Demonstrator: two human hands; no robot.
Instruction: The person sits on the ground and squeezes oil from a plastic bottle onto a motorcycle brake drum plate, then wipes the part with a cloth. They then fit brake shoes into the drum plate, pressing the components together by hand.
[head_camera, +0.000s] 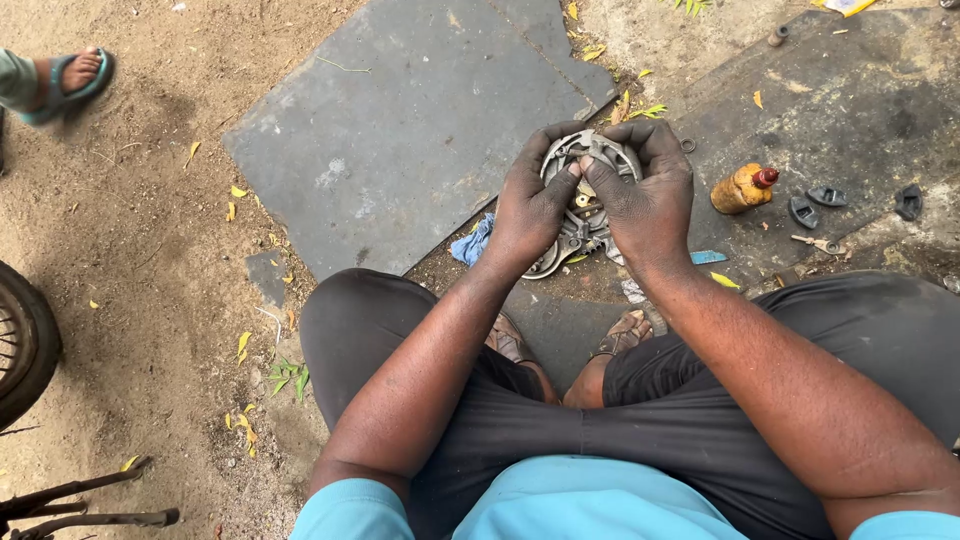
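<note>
Metal disc (585, 205), round, greasy, held above the ground between the knees: left hand (532, 205) and right hand (648, 195) both with grip pressed around its rim, thumbs on its face. Brown bottle (742, 188), red cap, lying on the dark mat (850, 110); contents not visible. Blue rag (472, 243) beneath.

Roadside repair spot: dirt ground (150, 250), oil bottle (743, 189) (parts (818, 197) scattered), wheel (22, 345).
</note>
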